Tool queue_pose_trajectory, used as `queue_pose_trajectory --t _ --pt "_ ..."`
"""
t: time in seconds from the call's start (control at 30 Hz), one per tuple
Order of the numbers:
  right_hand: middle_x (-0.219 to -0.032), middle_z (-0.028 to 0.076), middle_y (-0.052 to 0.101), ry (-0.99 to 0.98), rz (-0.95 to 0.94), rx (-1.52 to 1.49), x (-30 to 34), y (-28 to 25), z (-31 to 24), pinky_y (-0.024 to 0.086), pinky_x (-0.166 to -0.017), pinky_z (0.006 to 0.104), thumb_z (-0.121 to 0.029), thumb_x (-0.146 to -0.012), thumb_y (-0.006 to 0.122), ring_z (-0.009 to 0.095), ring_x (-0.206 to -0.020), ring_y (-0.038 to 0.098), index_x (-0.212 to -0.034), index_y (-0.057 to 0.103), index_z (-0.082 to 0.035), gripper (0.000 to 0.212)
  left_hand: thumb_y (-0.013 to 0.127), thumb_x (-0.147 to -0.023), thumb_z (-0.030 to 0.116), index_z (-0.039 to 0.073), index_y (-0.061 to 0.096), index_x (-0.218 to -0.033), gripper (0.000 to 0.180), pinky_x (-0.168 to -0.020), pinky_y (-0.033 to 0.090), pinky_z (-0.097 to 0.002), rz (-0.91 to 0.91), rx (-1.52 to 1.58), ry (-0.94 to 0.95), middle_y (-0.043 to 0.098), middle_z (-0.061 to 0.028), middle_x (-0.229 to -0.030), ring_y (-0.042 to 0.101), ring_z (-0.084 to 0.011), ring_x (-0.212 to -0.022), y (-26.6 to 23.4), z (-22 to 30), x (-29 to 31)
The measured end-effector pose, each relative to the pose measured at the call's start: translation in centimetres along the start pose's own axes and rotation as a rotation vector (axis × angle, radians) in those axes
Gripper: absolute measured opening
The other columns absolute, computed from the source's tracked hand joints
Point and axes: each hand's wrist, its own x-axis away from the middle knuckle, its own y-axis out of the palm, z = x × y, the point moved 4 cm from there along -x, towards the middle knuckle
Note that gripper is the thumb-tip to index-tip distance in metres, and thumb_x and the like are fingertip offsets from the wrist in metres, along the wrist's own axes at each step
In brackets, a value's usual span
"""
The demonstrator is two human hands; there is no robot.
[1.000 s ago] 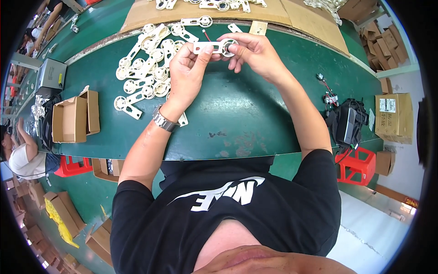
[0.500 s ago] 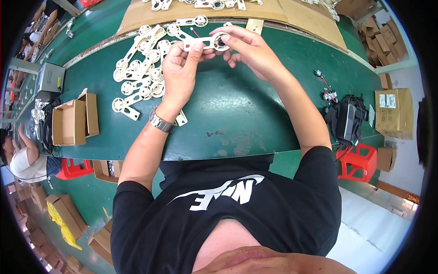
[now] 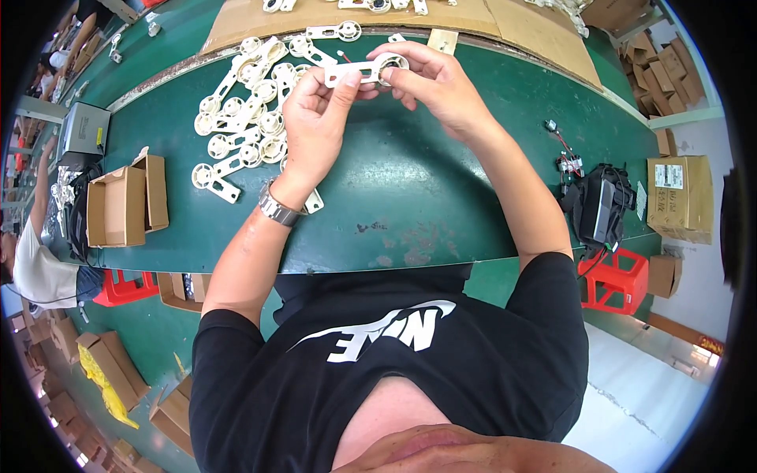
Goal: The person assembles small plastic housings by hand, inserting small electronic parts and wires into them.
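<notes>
Between my hands, over the far half of the green table, is a cream plastic bracket (image 3: 364, 72) with a ring-shaped right end. My left hand (image 3: 317, 118) pinches its flat slotted arm, thumb on top. My right hand (image 3: 434, 85) grips the ring end, with the thumb at the ring's opening and the fingers behind. Whatever sits inside the ring is partly hidden by that thumb. A small piece of red wire (image 3: 344, 56) shows just beyond the bracket. Similar brackets lie in a loose pile (image 3: 251, 110) to the left of my hands.
A cardboard strip (image 3: 536, 43) with more brackets runs along the far side. Open cardboard boxes (image 3: 117, 206) and a grey metal case (image 3: 84, 135) stand left. At right lie a black bag (image 3: 603, 206) and wired parts (image 3: 569, 164). Another person (image 3: 43, 264) works at the far left.
The bracket and both hands have shifted slightly right. My right thumb has moved within the ring, and the dark area there shows less. The person at far left has stretched an arm out.
</notes>
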Motion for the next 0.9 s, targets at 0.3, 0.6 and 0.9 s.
queue_pose_trajectory --t 0.3,0.6,0.9 --pt "-0.090 -0.002 0.070 0.011 0.052 -0.086 0.2 0.3 0.3 0.050 -0.065 0.0233 -0.028 -0.103 0.069 0.006 -0.076 0.060 -0.122 0.074 -0.008 0.028 0.068 -0.106 0.015 -0.001 0.065 -0.111 0.017 -0.088 0.063 -0.0322 -0.005 0.025 0.035 0.077 -0.0125 -0.104 0.076 -0.0179 -0.094 0.3 0.2 0.1" --pt "-0.083 -0.003 0.069 -0.116 0.120 0.228 0.7 0.5 -0.2 0.050 -0.063 0.0229 -0.025 -0.104 0.069 0.005 -0.072 0.062 -0.114 0.075 -0.003 0.025 0.066 -0.108 0.019 0.001 0.065 -0.109 0.018 -0.086 0.063 -0.0313 0.033 0.056 -0.029 0.077 -0.0111 -0.103 0.077 -0.0181 -0.089 0.1 0.2 -0.1" --pt "-0.086 0.005 0.070 -0.234 0.031 0.256 0.1 0.1 0.0 0.052 -0.068 0.0282 -0.028 -0.099 0.074 0.010 -0.070 0.060 -0.125 0.072 -0.005 0.034 0.067 -0.108 0.019 0.001 0.065 -0.106 0.018 -0.084 0.063 -0.0319 0.045 0.066 -0.012 0.076 -0.0105 -0.100 0.077 -0.0186 -0.088 -0.2 0.4 -0.3"
